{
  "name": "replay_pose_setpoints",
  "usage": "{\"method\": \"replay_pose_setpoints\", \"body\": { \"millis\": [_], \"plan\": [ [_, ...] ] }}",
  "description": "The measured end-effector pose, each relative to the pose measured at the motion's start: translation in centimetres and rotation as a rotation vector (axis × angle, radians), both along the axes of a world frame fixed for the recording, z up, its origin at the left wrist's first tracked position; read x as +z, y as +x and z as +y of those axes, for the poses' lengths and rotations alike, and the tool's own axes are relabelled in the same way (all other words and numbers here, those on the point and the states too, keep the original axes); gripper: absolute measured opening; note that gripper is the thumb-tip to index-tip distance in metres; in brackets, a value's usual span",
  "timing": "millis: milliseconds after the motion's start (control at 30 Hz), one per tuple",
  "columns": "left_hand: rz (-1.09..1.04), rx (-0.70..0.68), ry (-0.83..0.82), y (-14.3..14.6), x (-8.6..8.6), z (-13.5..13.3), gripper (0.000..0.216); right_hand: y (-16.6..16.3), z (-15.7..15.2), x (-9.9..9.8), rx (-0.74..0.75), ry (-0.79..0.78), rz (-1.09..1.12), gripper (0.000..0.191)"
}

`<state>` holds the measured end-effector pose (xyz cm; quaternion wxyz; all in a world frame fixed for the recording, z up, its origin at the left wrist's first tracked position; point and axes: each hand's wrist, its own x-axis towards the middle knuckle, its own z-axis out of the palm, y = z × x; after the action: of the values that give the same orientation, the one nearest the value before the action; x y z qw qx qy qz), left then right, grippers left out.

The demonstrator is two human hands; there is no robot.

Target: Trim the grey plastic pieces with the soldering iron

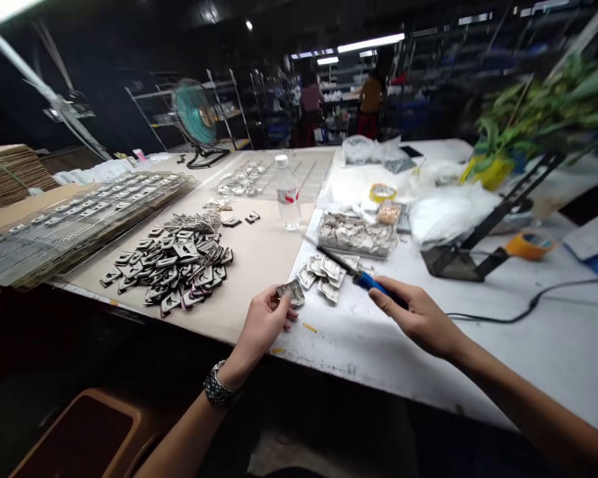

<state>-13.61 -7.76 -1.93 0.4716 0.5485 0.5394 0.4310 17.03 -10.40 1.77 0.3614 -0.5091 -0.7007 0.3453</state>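
Note:
Near the table's front edge, my left hand (268,313) pinches a small dark, flat part (292,293) between thumb and fingers. My right hand (411,309) is wrapped round the blue handle of a soldering iron (371,282), whose dark shaft points up and to the left. Under and beside that shaft lies a small heap of pale flat parts (329,272). Just behind them sits a clear tray (356,247) filled with whitish pieces. Left of my left hand is a big pile of dark-framed parts (179,265).
A water bottle (289,196) stands mid-table. Stacked clear trays (80,212) lie at the left, with a fan (195,116) behind. On the right are a black metal stand (458,259), orange tape (528,244), a cable (518,312) and a plant (533,119). Two people are far back.

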Motion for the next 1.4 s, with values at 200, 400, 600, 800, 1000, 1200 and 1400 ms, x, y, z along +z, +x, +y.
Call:
{"method": "replay_pose_setpoints", "body": {
  "millis": [200, 400, 600, 800, 1000, 1200, 1400],
  "plan": [
    [0.148, -0.184, 0.311, 5.4, 2.8, 4.2, 0.026, 2.8, 5.9, -0.8, -0.208, 0.034, 0.634, 0.039],
    [0.403, -0.135, 0.369, 6.7, 3.0, 9.1, 0.04, 4.6, 5.2, -3.1, -0.245, -0.018, 0.766, 0.035],
    [0.666, 0.072, 0.539, -2.4, 3.4, 9.8, 0.033, 4.5, 5.4, -3.2, -0.276, -0.045, 0.749, 0.039],
    [0.933, 0.362, 0.547, -15.2, 3.6, 6.6, 0.031, 4.0, 5.3, -3.4, -0.295, -0.096, 0.726, 0.046],
    [1.084, 0.382, 0.481, -19.6, 1.4, 5.5, 0.032, 3.4, 5.1, -3.8, -0.286, -0.132, 0.701, 0.051],
    [1.198, 0.344, 0.545, -19.0, 1.2, 6.1, 0.034, 3.2, 5.1, -3.9, -0.263, -0.138, 0.691, 0.053],
    [1.349, 0.346, 0.74, -19.4, 1.7, 6.5, 0.036, 2.8, 4.9, -3.3, -0.254, -0.1, 0.674, 0.05]
  ]
}}
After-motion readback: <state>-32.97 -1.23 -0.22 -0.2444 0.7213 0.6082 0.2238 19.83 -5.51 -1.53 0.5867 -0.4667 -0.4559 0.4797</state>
